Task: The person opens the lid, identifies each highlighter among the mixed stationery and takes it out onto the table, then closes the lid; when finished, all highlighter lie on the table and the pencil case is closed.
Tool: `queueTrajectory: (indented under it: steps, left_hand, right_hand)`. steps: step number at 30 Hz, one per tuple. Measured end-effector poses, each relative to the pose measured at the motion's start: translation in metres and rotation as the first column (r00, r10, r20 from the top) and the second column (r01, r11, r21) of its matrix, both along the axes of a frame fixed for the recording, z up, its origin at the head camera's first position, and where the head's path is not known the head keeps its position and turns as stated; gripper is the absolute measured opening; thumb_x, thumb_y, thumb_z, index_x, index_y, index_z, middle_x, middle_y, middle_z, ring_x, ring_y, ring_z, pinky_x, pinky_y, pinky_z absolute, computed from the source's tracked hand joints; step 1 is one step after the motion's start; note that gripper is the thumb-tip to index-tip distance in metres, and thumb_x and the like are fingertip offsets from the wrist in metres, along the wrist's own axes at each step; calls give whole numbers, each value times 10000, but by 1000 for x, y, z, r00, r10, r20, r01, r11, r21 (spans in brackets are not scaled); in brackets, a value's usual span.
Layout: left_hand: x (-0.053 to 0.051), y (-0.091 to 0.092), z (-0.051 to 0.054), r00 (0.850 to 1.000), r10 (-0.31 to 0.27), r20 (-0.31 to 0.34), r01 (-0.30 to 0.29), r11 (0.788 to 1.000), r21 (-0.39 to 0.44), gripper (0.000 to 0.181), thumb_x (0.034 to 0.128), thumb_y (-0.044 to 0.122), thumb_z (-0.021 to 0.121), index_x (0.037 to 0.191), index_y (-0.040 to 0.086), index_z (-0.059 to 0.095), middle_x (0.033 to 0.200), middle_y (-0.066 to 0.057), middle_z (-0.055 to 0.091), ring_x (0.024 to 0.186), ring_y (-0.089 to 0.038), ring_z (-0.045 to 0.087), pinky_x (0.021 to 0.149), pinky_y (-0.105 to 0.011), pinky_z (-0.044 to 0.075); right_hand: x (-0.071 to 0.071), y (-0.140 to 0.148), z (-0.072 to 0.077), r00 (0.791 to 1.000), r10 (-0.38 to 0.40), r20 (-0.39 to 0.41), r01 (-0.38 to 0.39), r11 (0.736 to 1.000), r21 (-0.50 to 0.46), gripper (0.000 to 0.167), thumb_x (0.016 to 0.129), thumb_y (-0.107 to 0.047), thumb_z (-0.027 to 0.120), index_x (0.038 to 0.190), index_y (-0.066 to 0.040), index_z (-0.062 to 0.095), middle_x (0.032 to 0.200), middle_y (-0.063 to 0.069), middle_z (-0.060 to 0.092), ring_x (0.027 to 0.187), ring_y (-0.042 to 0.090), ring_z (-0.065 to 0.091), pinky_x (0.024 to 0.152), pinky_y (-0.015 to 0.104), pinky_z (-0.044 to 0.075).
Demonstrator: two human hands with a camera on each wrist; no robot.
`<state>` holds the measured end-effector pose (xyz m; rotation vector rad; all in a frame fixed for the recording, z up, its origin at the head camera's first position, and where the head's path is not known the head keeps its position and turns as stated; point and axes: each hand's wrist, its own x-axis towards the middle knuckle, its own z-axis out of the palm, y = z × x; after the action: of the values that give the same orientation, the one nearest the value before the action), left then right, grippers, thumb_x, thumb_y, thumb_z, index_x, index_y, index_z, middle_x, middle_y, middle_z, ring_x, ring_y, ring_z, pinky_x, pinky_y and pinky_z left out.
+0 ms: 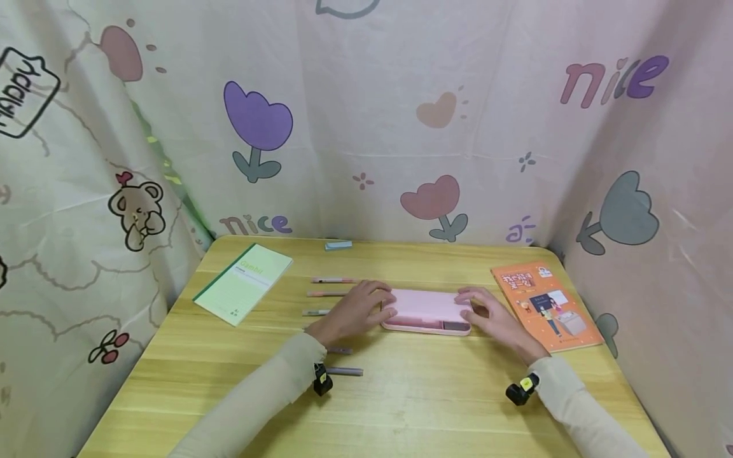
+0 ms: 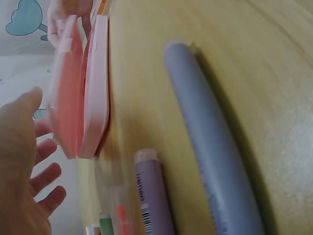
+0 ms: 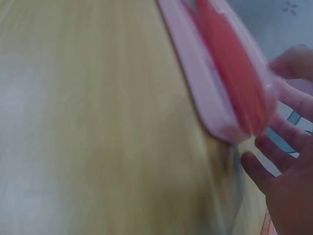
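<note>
A pink pencil case [image 1: 426, 304] lies on the table with its lid partly raised, a gap showing along the front side. At its left end is my left hand [image 1: 359, 308], fingers spread; in the left wrist view the thumb [image 2: 30, 100] stands close to the lid's edge. My right hand [image 1: 491, 316] is at the other end, its fingers loosely bent around the lid's corner without a visible grip. A dark grey item [image 1: 455, 326] shows inside the case. Several pens, including a grey one [image 1: 346, 371] and a purple one [image 2: 152, 191], lie left of the case, partly hidden by my left arm.
A green notebook [image 1: 243, 284] lies at the back left, and an orange book [image 1: 546, 306] at the right, close to my right hand. Near the back edge is a small blue item [image 1: 338, 245]. A printed curtain [image 1: 366, 127] hangs around the table.
</note>
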<state>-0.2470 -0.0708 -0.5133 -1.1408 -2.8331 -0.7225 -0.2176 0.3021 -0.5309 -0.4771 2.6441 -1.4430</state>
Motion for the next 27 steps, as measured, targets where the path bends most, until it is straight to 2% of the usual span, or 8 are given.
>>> queueTrajectory:
  steps: [2,4,6,10,15,18,24,27]
  left_hand:
    - [-1,1,-2,1000,-21,16,21,1000,8,325,1146,385,573,1326,170,737,1565,-67,580,1494,-271,501,1273,-478,417]
    - [-1,1,-4,999,-36,27,36,999,8,314,1151,353,571,1338,157,729,1594,-94,546,1507,-295,487,1262,-484,433]
    - [-1,1,-6,998,-43,49,43,999,-1,345,1160,328,555,1413,141,696,1638,-119,505,1533,-318,468,1264,-494,432]
    - [1,-1,-5,989,-37,141,38,999,-7,461,1165,333,543,1581,136,570,1718,-127,420,1572,-338,434,1281,-505,411]
    - [2,-2,-3,978,-13,209,16,1000,-17,513,1154,370,558,1617,150,530,1736,-101,394,1577,-323,432,1287,-481,406]
    - [2,-3,-4,979,-10,206,15,1000,-24,524,1140,378,577,1614,158,535,1726,-97,403,1563,-312,452,1271,-457,430]
    - [2,-4,-4,988,-43,151,47,999,-26,506,1134,352,587,1596,147,552,1699,-130,434,1529,-323,494,1241,-456,468]
    - [0,-7,0,988,-15,153,20,999,-30,493,1166,389,520,1602,161,545,1708,-127,427,1551,-324,469,1256,-487,448]
  right_hand:
    - [2,2,-2,1000,28,11,-28,999,39,351,1070,-256,714,1401,-142,690,1675,181,426,1543,502,391,1259,698,321]
    - [4,2,-2,998,57,22,-59,996,64,398,1067,-272,720,1442,-148,673,1710,186,375,1573,524,335,1264,739,266]
    - [4,2,-2,996,80,25,-82,994,78,446,1068,-272,719,1488,-142,649,1729,190,348,1590,526,308,1268,735,255]
    - [3,2,-3,993,117,12,-118,987,113,503,1075,-260,711,1545,-111,607,1742,199,337,1594,522,304,1269,706,270]
    - [2,0,-3,991,132,-2,-131,983,132,507,1092,-258,688,1565,-109,588,1750,190,336,1605,511,295,1273,702,258]
    - [2,-1,-3,989,144,-15,-141,980,140,505,1097,-241,679,1572,-104,579,1752,196,329,1606,512,293,1272,700,266]
    - [4,-3,-3,990,139,-27,-133,978,163,503,1099,-234,674,1577,-110,575,1755,187,330,1602,497,315,1261,654,298]
    - [3,-1,-1,994,110,-15,-107,982,157,520,1103,-269,671,1590,-125,561,1764,164,325,1616,468,311,1272,594,295]
